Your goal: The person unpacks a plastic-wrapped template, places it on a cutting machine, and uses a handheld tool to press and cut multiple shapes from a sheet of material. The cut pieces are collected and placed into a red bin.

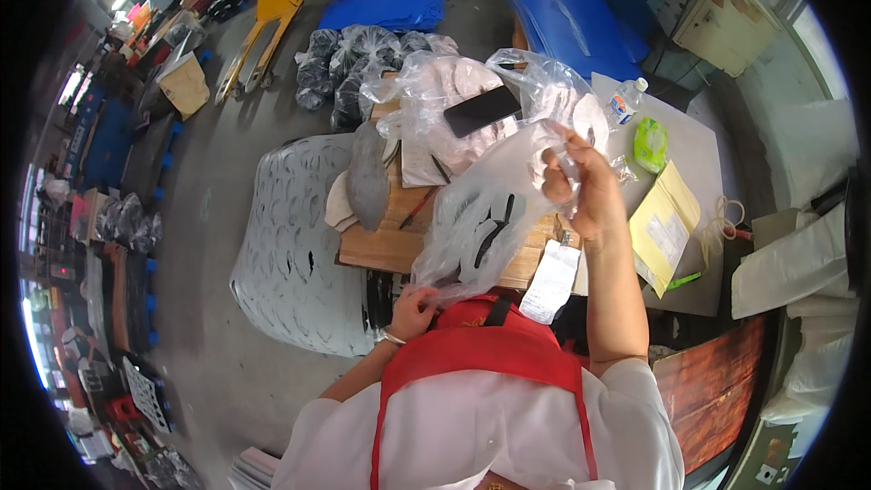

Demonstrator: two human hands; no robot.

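Pinching the upper edge of a clear plastic bag (481, 218) with our raised right hand (581, 186), fingers closed on the film, we grip its lower corner with our left hand (413, 308), also closed, so the bag with dark pieces inside hangs stretched above the wooden bench (390, 240). Beyond it lie a grey insole (367, 177), a black phone (482, 111) on more clear bags, a small water bottle (626, 102), a green packet (650, 143), a yellow envelope (664, 227) with a white label, and a white paper slip (551, 281) at the bench's near edge.
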